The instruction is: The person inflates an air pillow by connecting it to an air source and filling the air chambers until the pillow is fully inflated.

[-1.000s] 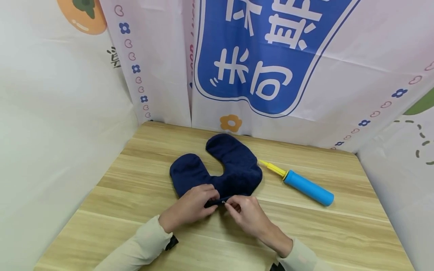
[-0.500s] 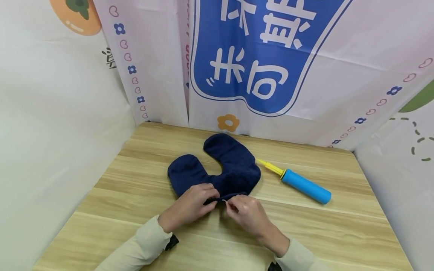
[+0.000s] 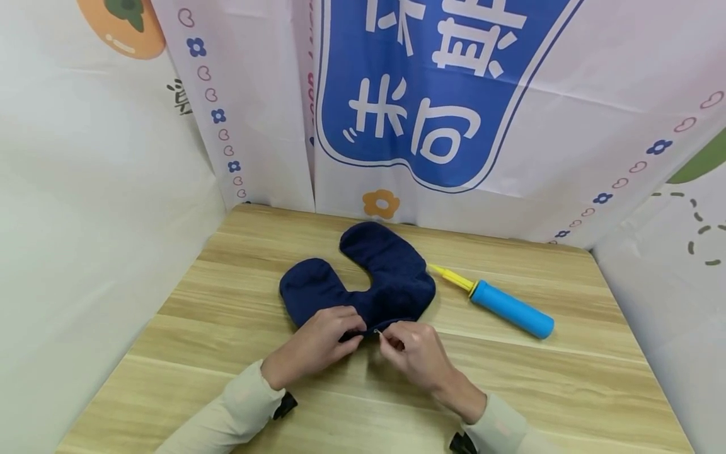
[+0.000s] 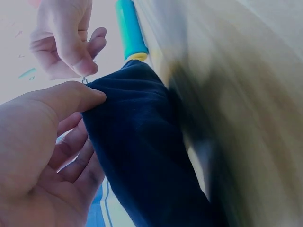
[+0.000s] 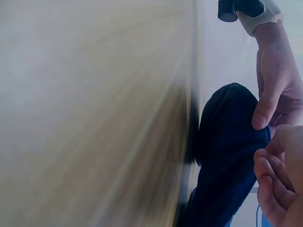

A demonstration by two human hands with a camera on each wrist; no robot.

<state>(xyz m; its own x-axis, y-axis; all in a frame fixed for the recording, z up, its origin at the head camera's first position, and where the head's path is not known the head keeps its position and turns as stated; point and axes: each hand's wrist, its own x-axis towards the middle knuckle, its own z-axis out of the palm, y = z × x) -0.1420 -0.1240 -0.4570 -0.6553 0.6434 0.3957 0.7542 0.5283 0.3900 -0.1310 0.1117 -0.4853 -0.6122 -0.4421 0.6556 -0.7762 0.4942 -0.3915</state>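
A navy U-shaped neck pillow [image 3: 397, 287] lies on the table, its opening facing the upper left in the head view. My left hand [image 3: 323, 337] pinches its near edge, thumb on one side and fingers behind, as the left wrist view also shows. Just to the right, my right hand [image 3: 416, 353] pinches a small metal zipper pull [image 4: 84, 80] between thumb and forefinger. The zipper pull sits at the pillow's edge beside my left thumb tip [image 4: 97, 97]. In the right wrist view the pillow [image 5: 232, 137] stands out past both hands.
A blue hand pump [image 3: 510, 308] with a yellow nozzle [image 3: 450, 275] lies right of the pillow, its tip at the pillow's side. Printed cloth walls [image 3: 272, 126] close off the wooden table [image 3: 198, 302] at the back and both sides.
The zipper pull and my right fingers have shifted slightly right along the pillow's edge, a little farther from my left thumb. My left hand keeps its grip. The head view has shifted slightly.
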